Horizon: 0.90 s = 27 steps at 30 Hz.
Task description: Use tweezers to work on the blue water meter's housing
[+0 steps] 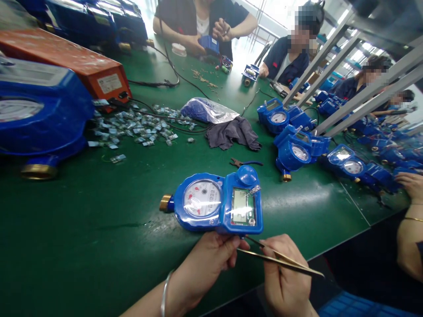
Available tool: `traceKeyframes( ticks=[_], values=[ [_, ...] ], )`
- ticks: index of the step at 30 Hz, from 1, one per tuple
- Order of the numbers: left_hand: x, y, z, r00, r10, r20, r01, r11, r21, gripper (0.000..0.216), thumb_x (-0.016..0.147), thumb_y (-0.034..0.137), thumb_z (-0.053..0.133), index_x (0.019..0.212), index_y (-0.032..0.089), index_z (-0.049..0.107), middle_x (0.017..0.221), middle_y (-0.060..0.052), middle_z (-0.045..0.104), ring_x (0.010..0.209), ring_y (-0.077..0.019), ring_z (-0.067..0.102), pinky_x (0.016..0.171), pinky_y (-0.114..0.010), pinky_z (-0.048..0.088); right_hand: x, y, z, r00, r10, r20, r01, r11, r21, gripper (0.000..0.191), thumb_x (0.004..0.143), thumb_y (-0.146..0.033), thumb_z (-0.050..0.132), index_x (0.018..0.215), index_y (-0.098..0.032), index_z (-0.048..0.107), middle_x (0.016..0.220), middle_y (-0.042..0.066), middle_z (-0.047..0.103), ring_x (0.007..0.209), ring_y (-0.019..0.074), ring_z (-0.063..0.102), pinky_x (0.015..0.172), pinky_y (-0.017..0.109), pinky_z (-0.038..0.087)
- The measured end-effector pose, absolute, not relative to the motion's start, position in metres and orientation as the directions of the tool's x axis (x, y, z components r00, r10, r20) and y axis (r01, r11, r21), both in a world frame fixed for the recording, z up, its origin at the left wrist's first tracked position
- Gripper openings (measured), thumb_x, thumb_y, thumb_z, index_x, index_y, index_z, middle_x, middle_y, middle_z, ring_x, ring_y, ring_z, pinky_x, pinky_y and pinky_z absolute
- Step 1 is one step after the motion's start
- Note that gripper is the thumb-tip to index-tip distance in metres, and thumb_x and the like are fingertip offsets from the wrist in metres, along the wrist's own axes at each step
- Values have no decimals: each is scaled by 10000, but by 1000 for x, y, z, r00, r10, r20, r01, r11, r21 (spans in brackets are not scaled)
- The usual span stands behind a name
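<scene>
A blue water meter (216,203) with a round dial, a small LCD screen and a brass end fitting lies on the green table (99,229) right in front of me. My left hand (206,259) grips its near edge with fingers curled under the housing; a silver bangle is on that wrist. My right hand (286,273) is closed on brass tweezers (280,259), whose tips point left toward the meter's near edge, close to my left fingers.
More blue meters (297,149) line the right side under grey metal rails (357,75). A grey cloth (233,132), a plastic bag (208,110), scattered small seals (139,127), an orange box (72,61) and a big blue meter (36,114) lie left. Other people work opposite and on the right.
</scene>
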<state>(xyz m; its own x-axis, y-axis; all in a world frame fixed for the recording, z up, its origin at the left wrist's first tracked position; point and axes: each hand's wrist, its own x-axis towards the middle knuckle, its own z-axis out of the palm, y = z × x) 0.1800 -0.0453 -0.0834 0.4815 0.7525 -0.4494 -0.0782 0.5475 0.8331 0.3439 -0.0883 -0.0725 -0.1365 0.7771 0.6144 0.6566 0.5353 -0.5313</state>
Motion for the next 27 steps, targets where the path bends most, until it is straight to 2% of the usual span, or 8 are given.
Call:
traceKeyframes(
  ticks=[3, 8, 11, 14, 17, 21, 24, 27],
  values=[
    [180, -46, -83, 485, 756, -440, -67, 534, 843, 342, 818, 428, 525, 844, 109, 646, 593, 23, 478, 559, -97, 381, 529, -237, 242, 342, -88, -63, -189, 782, 594, 716, 524, -462, 149, 825, -45, 469, 916, -111, 567, 752, 60, 587, 683, 148, 506, 610, 308, 404],
    [178, -47, -85, 495, 774, -395, -94, 499, 862, 323, 835, 409, 500, 840, 116, 637, 600, 24, 485, 558, -97, 381, 525, -238, 249, 333, -89, -51, -302, 741, 600, 815, 527, -241, 112, 839, -82, 457, 879, -97, 560, 711, 79, 572, 649, 171, 480, 596, 324, 366],
    [178, -48, -87, 491, 774, -400, -109, 510, 853, 279, 827, 383, 515, 827, 122, 616, 622, 24, 497, 564, -96, 384, 528, -237, 255, 326, -89, -52, -284, 751, 596, 843, 492, -218, 113, 855, -107, 443, 859, -108, 555, 673, 73, 545, 638, 178, 470, 603, 327, 369],
    [180, -49, -88, 484, 775, -406, -107, 513, 851, 210, 817, 319, 515, 769, 130, 593, 604, 28, 499, 555, -97, 389, 533, -241, 274, 322, -89, -57, -251, 766, 591, 847, 470, -250, 118, 861, -115, 439, 802, -126, 541, 648, 60, 521, 608, 166, 450, 584, 313, 355],
    [181, -51, -88, 471, 781, -411, -100, 510, 854, 224, 820, 309, 496, 733, 124, 587, 568, 32, 478, 539, -95, 376, 531, -244, 277, 323, -90, -61, -173, 802, 571, 831, 430, -353, 135, 867, -115, 440, 764, -146, 522, 644, 37, 502, 607, 153, 453, 578, 296, 338],
    [182, -51, -87, 450, 789, -418, -68, 497, 865, 313, 846, 391, 477, 856, 109, 612, 589, 25, 483, 546, -95, 393, 521, -238, 263, 331, -87, -68, -3, 909, 417, 677, 308, -668, 163, 896, -154, 425, 788, -178, 545, 703, 6, 533, 654, 129, 501, 611, 262, 359],
    [182, -51, -87, 466, 784, -411, -67, 494, 867, 335, 862, 387, 459, 902, 100, 629, 659, -5, 540, 566, -93, 412, 523, -233, 274, 338, -81, -82, 163, 961, 222, 407, 139, -903, 231, 921, -271, 432, 738, -188, 547, 665, -18, 520, 610, 108, 480, 576, 240, 355],
    [183, -50, -85, 483, 781, -396, -115, 505, 855, 283, 863, 341, 466, 892, 105, 619, 799, -45, 616, 572, -81, 427, 511, -229, 272, 340, -73, -100, 196, 980, 23, 33, 16, -999, 253, 899, -358, 487, 717, -185, 522, 632, -32, 499, 580, 97, 458, 561, 232, 362]
  ],
)
